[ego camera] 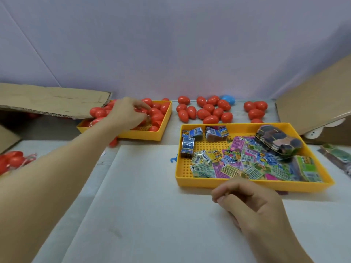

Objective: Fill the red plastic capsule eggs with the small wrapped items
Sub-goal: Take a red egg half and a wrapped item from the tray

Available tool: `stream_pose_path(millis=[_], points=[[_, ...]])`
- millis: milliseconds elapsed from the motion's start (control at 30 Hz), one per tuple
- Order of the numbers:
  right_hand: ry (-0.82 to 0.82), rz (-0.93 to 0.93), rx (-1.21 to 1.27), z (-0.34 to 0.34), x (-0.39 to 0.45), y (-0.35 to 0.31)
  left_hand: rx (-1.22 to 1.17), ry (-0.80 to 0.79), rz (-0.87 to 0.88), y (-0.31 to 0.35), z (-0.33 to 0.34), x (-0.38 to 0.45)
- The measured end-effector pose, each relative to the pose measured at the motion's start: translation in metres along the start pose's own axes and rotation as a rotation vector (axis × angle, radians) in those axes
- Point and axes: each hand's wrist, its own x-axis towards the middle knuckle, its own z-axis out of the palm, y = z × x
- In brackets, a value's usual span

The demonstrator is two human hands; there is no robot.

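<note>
The red capsule eggs (155,115) I want sit heaped in the yellow tray (164,123) at the back left of the counter (144,205). More lie loose on the counter behind the second tray, with one blue egg (228,99) among them. They point every which way: several in the tray have their long axis slanting toward the far right corner, while the loose ones lie flat at mixed angles, narrow ends in no common direction.

My left hand (127,114) is down among the tray's eggs with its fingers (141,107) curled. Blur keeps me from saying whether they have closed round an egg or only touch the pile.

My right hand (252,205) hovers low over the counter just in front of the tray of wrapped items (237,164), its fingers (226,188) drawn in with the tips together. I cannot tell whether it pinches anything.

As I judge it, the risk is the heap. The eggs are smooth and rounded, so tugging one out could roll its neighbours over the low rim, as one egg (113,142) already lies outside by the tray's front wall. A grip across the narrow end could also squirt the egg free.
</note>
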Motion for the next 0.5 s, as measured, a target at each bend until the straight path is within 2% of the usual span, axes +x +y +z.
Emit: stream_pose_path(millis=[100,333,400,500], points=[[0.001,0.012,0.018,0.001,0.000,-0.001,0.234,-0.091,0.204,0.007,0.011,0.011],[-0.010,0.027,0.006,0.001,-0.001,-0.002,0.406,-0.198,0.376,0.002,0.001,0.020],[-0.009,0.027,0.005,0.001,-0.001,-0.003,0.426,-0.136,0.398,0.000,0.001,0.016],[-0.009,0.034,0.015,0.000,-0.002,-0.003,0.329,0.170,0.439,-0.001,0.001,0.004]])
